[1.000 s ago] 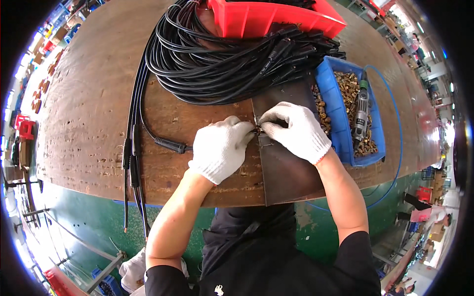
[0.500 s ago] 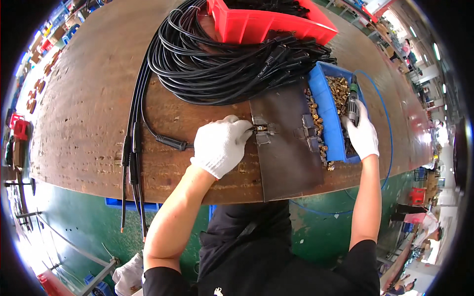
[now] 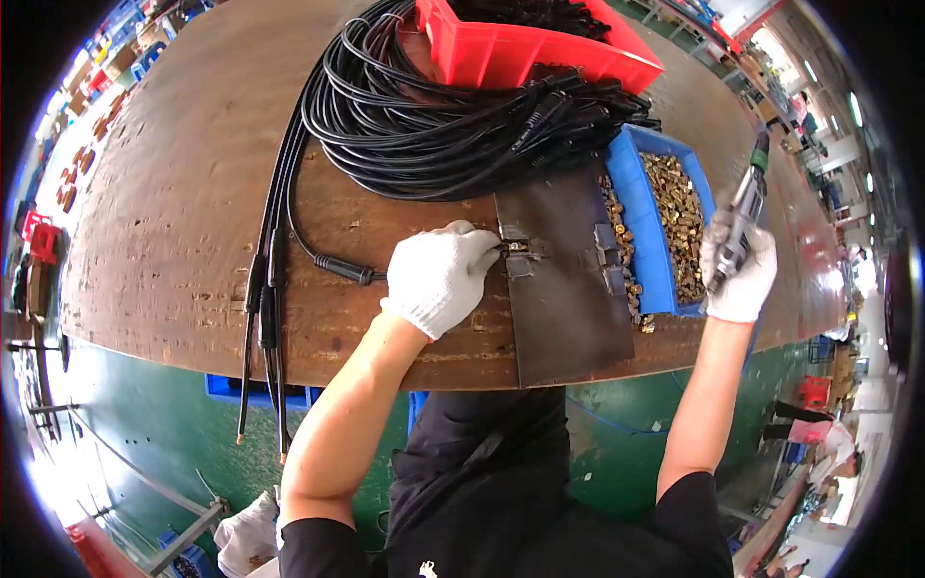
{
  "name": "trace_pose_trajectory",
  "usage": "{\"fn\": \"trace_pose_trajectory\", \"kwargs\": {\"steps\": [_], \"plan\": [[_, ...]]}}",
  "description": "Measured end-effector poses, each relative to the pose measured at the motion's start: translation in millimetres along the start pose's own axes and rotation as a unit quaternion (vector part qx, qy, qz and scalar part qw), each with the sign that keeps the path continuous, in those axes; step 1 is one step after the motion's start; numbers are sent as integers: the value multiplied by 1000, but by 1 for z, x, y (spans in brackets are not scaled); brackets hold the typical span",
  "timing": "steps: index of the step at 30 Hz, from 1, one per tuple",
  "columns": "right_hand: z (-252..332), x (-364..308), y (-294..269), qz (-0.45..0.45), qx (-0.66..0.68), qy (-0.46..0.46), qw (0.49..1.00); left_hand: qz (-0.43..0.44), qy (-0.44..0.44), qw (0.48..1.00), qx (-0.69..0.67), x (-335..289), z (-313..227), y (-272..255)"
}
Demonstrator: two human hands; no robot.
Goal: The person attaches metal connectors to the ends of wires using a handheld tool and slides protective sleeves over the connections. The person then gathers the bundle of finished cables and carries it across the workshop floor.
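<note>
My left hand, in a white knitted glove, is closed with fingertips pinched on a black cable end beside a small metal fitting. That fitting sits at the left edge of a dark sheet, and my fingers partly hide the cable end. A black strain-relief sleeve on the cable lies left of the hand. My gloved right hand grips a power screwdriver, raised and tilted, just right of the blue bin. Brass fittings fill much of that bin.
A coil of black cables lies at the back, below a red bin of black parts. More cable ends hang over the table's front left edge. Loose brass pieces lie along the blue bin's left side. A person is far right.
My right hand has lifted the screwdriver off the blue bin and turned it, moving to the right. My left hand stays at the fitting; the view has shifted slightly.
</note>
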State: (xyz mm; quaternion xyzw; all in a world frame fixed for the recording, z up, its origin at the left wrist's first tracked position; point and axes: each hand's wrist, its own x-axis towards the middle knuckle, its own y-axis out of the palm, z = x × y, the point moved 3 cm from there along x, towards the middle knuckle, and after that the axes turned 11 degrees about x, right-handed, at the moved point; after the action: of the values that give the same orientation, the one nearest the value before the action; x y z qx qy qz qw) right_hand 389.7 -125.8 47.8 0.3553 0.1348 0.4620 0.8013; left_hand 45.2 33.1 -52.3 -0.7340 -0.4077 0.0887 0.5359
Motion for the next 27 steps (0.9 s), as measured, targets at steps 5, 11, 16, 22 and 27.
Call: {"fn": "trace_pose_trajectory", "kwargs": {"steps": [5,11,16,22,27], "plan": [[-54,21,50,33,49,16,998,2,3,1000,1,0,0,4],[-107,21,103,113,60,-3,992,-2,7,1000,-14,4,-6,1],[-136,24,114,231,28,-7,973,-15,17,1000,0,3,-4,2],[-158,24,115,240,-17,3,971,3,1,1000,-7,4,-4,-1],[-157,22,128,246,-62,13,967,10,-3,1000,-18,5,-5,-2]]}}
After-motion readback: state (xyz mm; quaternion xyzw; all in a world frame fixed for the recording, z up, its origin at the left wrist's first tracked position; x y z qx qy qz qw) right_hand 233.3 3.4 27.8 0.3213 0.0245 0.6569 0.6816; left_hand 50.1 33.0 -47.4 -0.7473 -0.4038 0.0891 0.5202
